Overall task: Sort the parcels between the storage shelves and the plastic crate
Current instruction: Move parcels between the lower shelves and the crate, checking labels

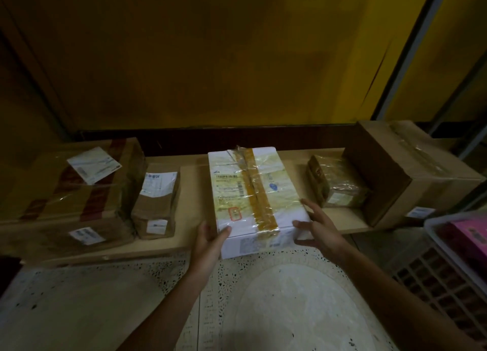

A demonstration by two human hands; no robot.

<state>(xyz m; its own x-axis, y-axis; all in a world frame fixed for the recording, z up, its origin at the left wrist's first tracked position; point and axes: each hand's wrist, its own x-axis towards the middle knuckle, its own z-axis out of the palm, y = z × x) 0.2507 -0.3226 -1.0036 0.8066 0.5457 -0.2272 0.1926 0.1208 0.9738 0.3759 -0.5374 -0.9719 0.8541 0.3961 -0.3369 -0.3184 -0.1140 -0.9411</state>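
The white parcel (pixel 255 200), bound lengthwise with a brown tape strip under clear film and bearing a printed label on its top face, is located at frame centre. Its far end lies over the wooden shelf (pixel 195 187); its near end projects past the shelf's front edge. Whether it rests on the board or is raised off it cannot be determined. The left hand (pixel 208 241) grips the near left corner, with the thumb laid over the top edge and the remaining fingers hidden beneath the parcel. The right hand (pixel 320 228) holds the near right corner with its fingers spread wide: one finger extends along the right side, and another digit bears on the top edge. Left of centre on the shelf, a small brown parcel (pixel 156 205) stands just beside a large brown box (pixel 71 189) crossed with dark red tape; both carry white labels. Right of centre, a small film-wrapped parcel (pixel 337 184) sits against a large cardboard box (pixel 411 171) at the right end of the shelf. The white parcel stands apart from the neighbours on both sides. At the lower right edge of the frame, a light plastic crate (pixel 448 258) with latticed walls stands near the shelf end and contains a pink item (pixel 471 234), only partly in view. A speckled pale floor (pixel 290 298) occupies the lower frame. A yellow wall (pixel 237 47) fills the upper frame behind the shelf.
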